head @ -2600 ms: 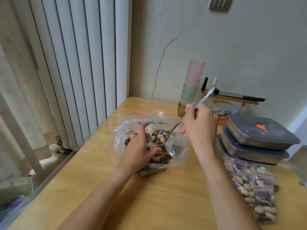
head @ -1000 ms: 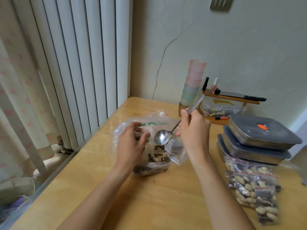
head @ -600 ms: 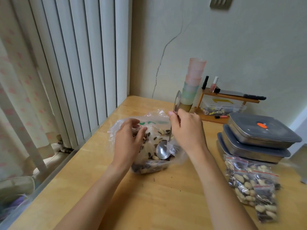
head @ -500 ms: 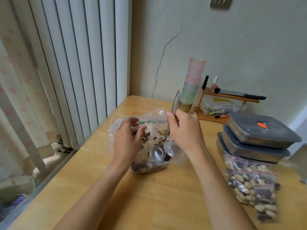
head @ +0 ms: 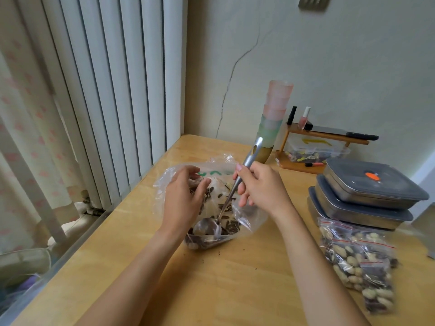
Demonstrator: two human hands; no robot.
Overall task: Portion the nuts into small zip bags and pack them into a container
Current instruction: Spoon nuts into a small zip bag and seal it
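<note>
My right hand (head: 261, 187) pinches the stiff metal spoon (head: 231, 196) mid-handle; my left hand (head: 182, 201) grips the limp, slippery plastic bag (head: 249, 215) rim, best held near its mouth.

Your big clear bag (head: 247, 215) of nuts (head: 229, 224) lies open; filled little zip bags (head: 360, 262) sit piled beside two stacked lidded tins (head: 367, 196)

Bare forearms, seemingly no sleeves, jewellery.

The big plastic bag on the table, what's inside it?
Inside the big plastic bag you can see striped seeds and pale nuts, plus the bowl of the spoon that the right hand holds. The left hand covers part of it.
</note>
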